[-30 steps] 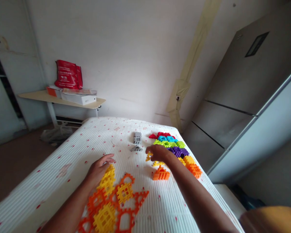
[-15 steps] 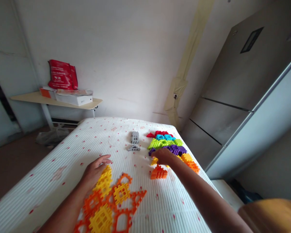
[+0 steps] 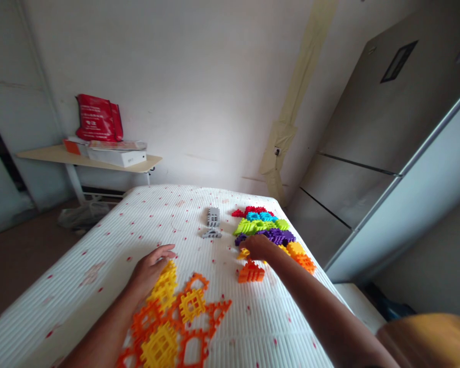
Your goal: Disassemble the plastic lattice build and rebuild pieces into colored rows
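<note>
One yellow piece (image 3: pixel 243 253) touches the right hand (image 3: pixel 257 246), grip unclear; left hand (image 3: pixel 150 267) half open near yellow blocks (image 3: pixel 164 289).

The 2 bare hands (image 3: pixel 151 267) join slender, smooth, bare forearms (image 3: pixel 316 296) that widen away from the wrists (image 3: pixel 273 251).

A red bag (image 3: pixel 95 120) with white lettering stands upright above a pale side table (image 3: pixel 42 153), whose top bears a white box (image 3: pixel 117 157) and an orange-fronted box (image 3: pixel 73 146), while a crumpled plastic bag (image 3: pixel 82 215) lies on the floor beneath it. Right of the side table, a scuffed white wall (image 3: pixel 195 82) carries a slanting band of yellowish tape (image 3: pixel 304 66) around a socket (image 3: pixel 277 151). Farther right of the table rises a gray refrigerator (image 3: pixel 360 117) with a dark panel (image 3: pixel 399 62) on its door.
</note>
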`<state>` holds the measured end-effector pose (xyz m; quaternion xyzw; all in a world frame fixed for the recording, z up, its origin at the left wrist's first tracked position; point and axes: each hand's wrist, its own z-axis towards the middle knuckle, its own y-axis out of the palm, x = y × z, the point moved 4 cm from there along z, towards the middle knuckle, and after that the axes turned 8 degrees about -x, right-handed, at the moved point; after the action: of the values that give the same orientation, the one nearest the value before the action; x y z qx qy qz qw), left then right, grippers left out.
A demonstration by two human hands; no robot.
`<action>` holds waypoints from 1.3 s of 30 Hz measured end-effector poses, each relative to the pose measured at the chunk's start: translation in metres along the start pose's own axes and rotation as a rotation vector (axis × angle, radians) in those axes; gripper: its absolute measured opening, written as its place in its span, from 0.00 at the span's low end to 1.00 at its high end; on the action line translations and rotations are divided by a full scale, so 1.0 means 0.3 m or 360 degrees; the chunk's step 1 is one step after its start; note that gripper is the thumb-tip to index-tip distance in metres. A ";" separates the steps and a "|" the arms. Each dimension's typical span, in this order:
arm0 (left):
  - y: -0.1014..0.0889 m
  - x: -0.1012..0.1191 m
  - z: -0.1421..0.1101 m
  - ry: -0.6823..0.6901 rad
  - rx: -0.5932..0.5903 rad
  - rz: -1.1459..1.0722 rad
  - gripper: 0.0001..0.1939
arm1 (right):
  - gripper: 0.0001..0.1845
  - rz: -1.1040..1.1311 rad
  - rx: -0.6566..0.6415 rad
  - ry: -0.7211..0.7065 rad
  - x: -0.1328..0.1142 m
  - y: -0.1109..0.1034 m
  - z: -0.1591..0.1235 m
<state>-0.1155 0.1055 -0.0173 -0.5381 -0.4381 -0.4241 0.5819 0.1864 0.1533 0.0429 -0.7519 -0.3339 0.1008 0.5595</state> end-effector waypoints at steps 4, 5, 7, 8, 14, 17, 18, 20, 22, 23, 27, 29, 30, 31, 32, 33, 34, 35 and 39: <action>-0.001 0.002 0.001 0.0008 0.0003 0.0008 0.21 | 0.19 -0.0009 0.0003 0.0012 0.001 -0.002 0.008; -0.001 0.002 0.002 0.0011 0.0004 0.0011 0.21 | 0.18 -0.0008 -0.0005 0.0016 0.000 -0.003 0.008; -0.001 0.000 0.003 0.0016 0.0006 0.0014 0.21 | 0.18 -0.0010 -0.0021 0.0031 -0.001 -0.007 0.007; -0.001 -0.001 0.003 0.0018 0.0006 0.0016 0.21 | 0.18 -0.0011 -0.0025 0.0037 -0.002 -0.009 0.007; 0.000 -0.016 0.010 0.0022 0.0010 0.0023 0.21 | 0.19 -0.0007 -0.0026 0.0033 0.002 0.000 0.023; 0.000 -0.022 0.015 0.0035 0.0009 0.0022 0.21 | 0.19 0.0001 -0.0026 0.0031 0.010 0.012 0.036; 0.001 -0.024 0.016 0.0039 0.0007 0.0020 0.21 | 0.20 0.0010 -0.0032 0.0030 0.014 0.015 0.039; 0.000 -0.027 0.018 0.0041 0.0006 0.0015 0.21 | 0.21 0.0038 -0.0040 0.0020 0.023 0.019 0.040; -0.002 -0.028 0.017 0.0038 0.0007 0.0009 0.21 | 0.23 0.0080 -0.0032 0.0018 0.037 0.013 0.034; -0.004 -0.028 0.017 0.0034 0.0004 0.0005 0.21 | 0.24 0.0102 -0.0013 0.0027 0.045 0.006 0.028; -0.025 -0.025 0.016 0.0005 0.0001 -0.0004 0.21 | 0.20 0.0144 0.0097 0.0110 0.063 -0.049 -0.008; -0.040 -0.026 0.016 -0.0014 -0.0004 -0.0017 0.22 | 0.19 0.0191 0.0166 0.0144 0.045 -0.081 -0.030; -0.047 -0.027 0.016 -0.0023 -0.0013 -0.0027 0.23 | 0.18 0.0240 0.0203 0.0138 0.024 -0.095 -0.041; -0.052 -0.027 0.016 -0.0028 -0.0028 -0.0038 0.23 | 0.18 0.0304 0.0236 0.0108 -0.008 -0.105 -0.051; -0.055 -0.028 0.014 -0.0033 -0.0045 -0.0047 0.22 | 0.17 0.0374 0.0268 0.0049 -0.049 -0.112 -0.061; -0.058 -0.028 0.013 -0.0037 -0.0059 -0.0053 0.22 | 0.16 0.0442 0.0294 -0.0042 -0.099 -0.115 -0.069; -0.059 -0.027 0.011 -0.0041 -0.0068 -0.0055 0.21 | 0.16 0.0502 0.0312 -0.0147 -0.155 -0.114 -0.076; -0.060 -0.026 0.009 -0.0043 -0.0070 -0.0054 0.21 | 0.17 0.0549 0.0328 -0.0268 -0.216 -0.110 -0.082; -0.059 -0.018 0.002 -0.0038 -0.0049 -0.0035 0.20 | 0.26 0.0574 0.0278 -0.0564 -0.421 -0.071 -0.084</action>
<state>-0.1338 0.1052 -0.0180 -0.5472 -0.4444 -0.4306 0.5636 0.0958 0.0594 0.0430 -0.7188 -0.2773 0.3573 0.5280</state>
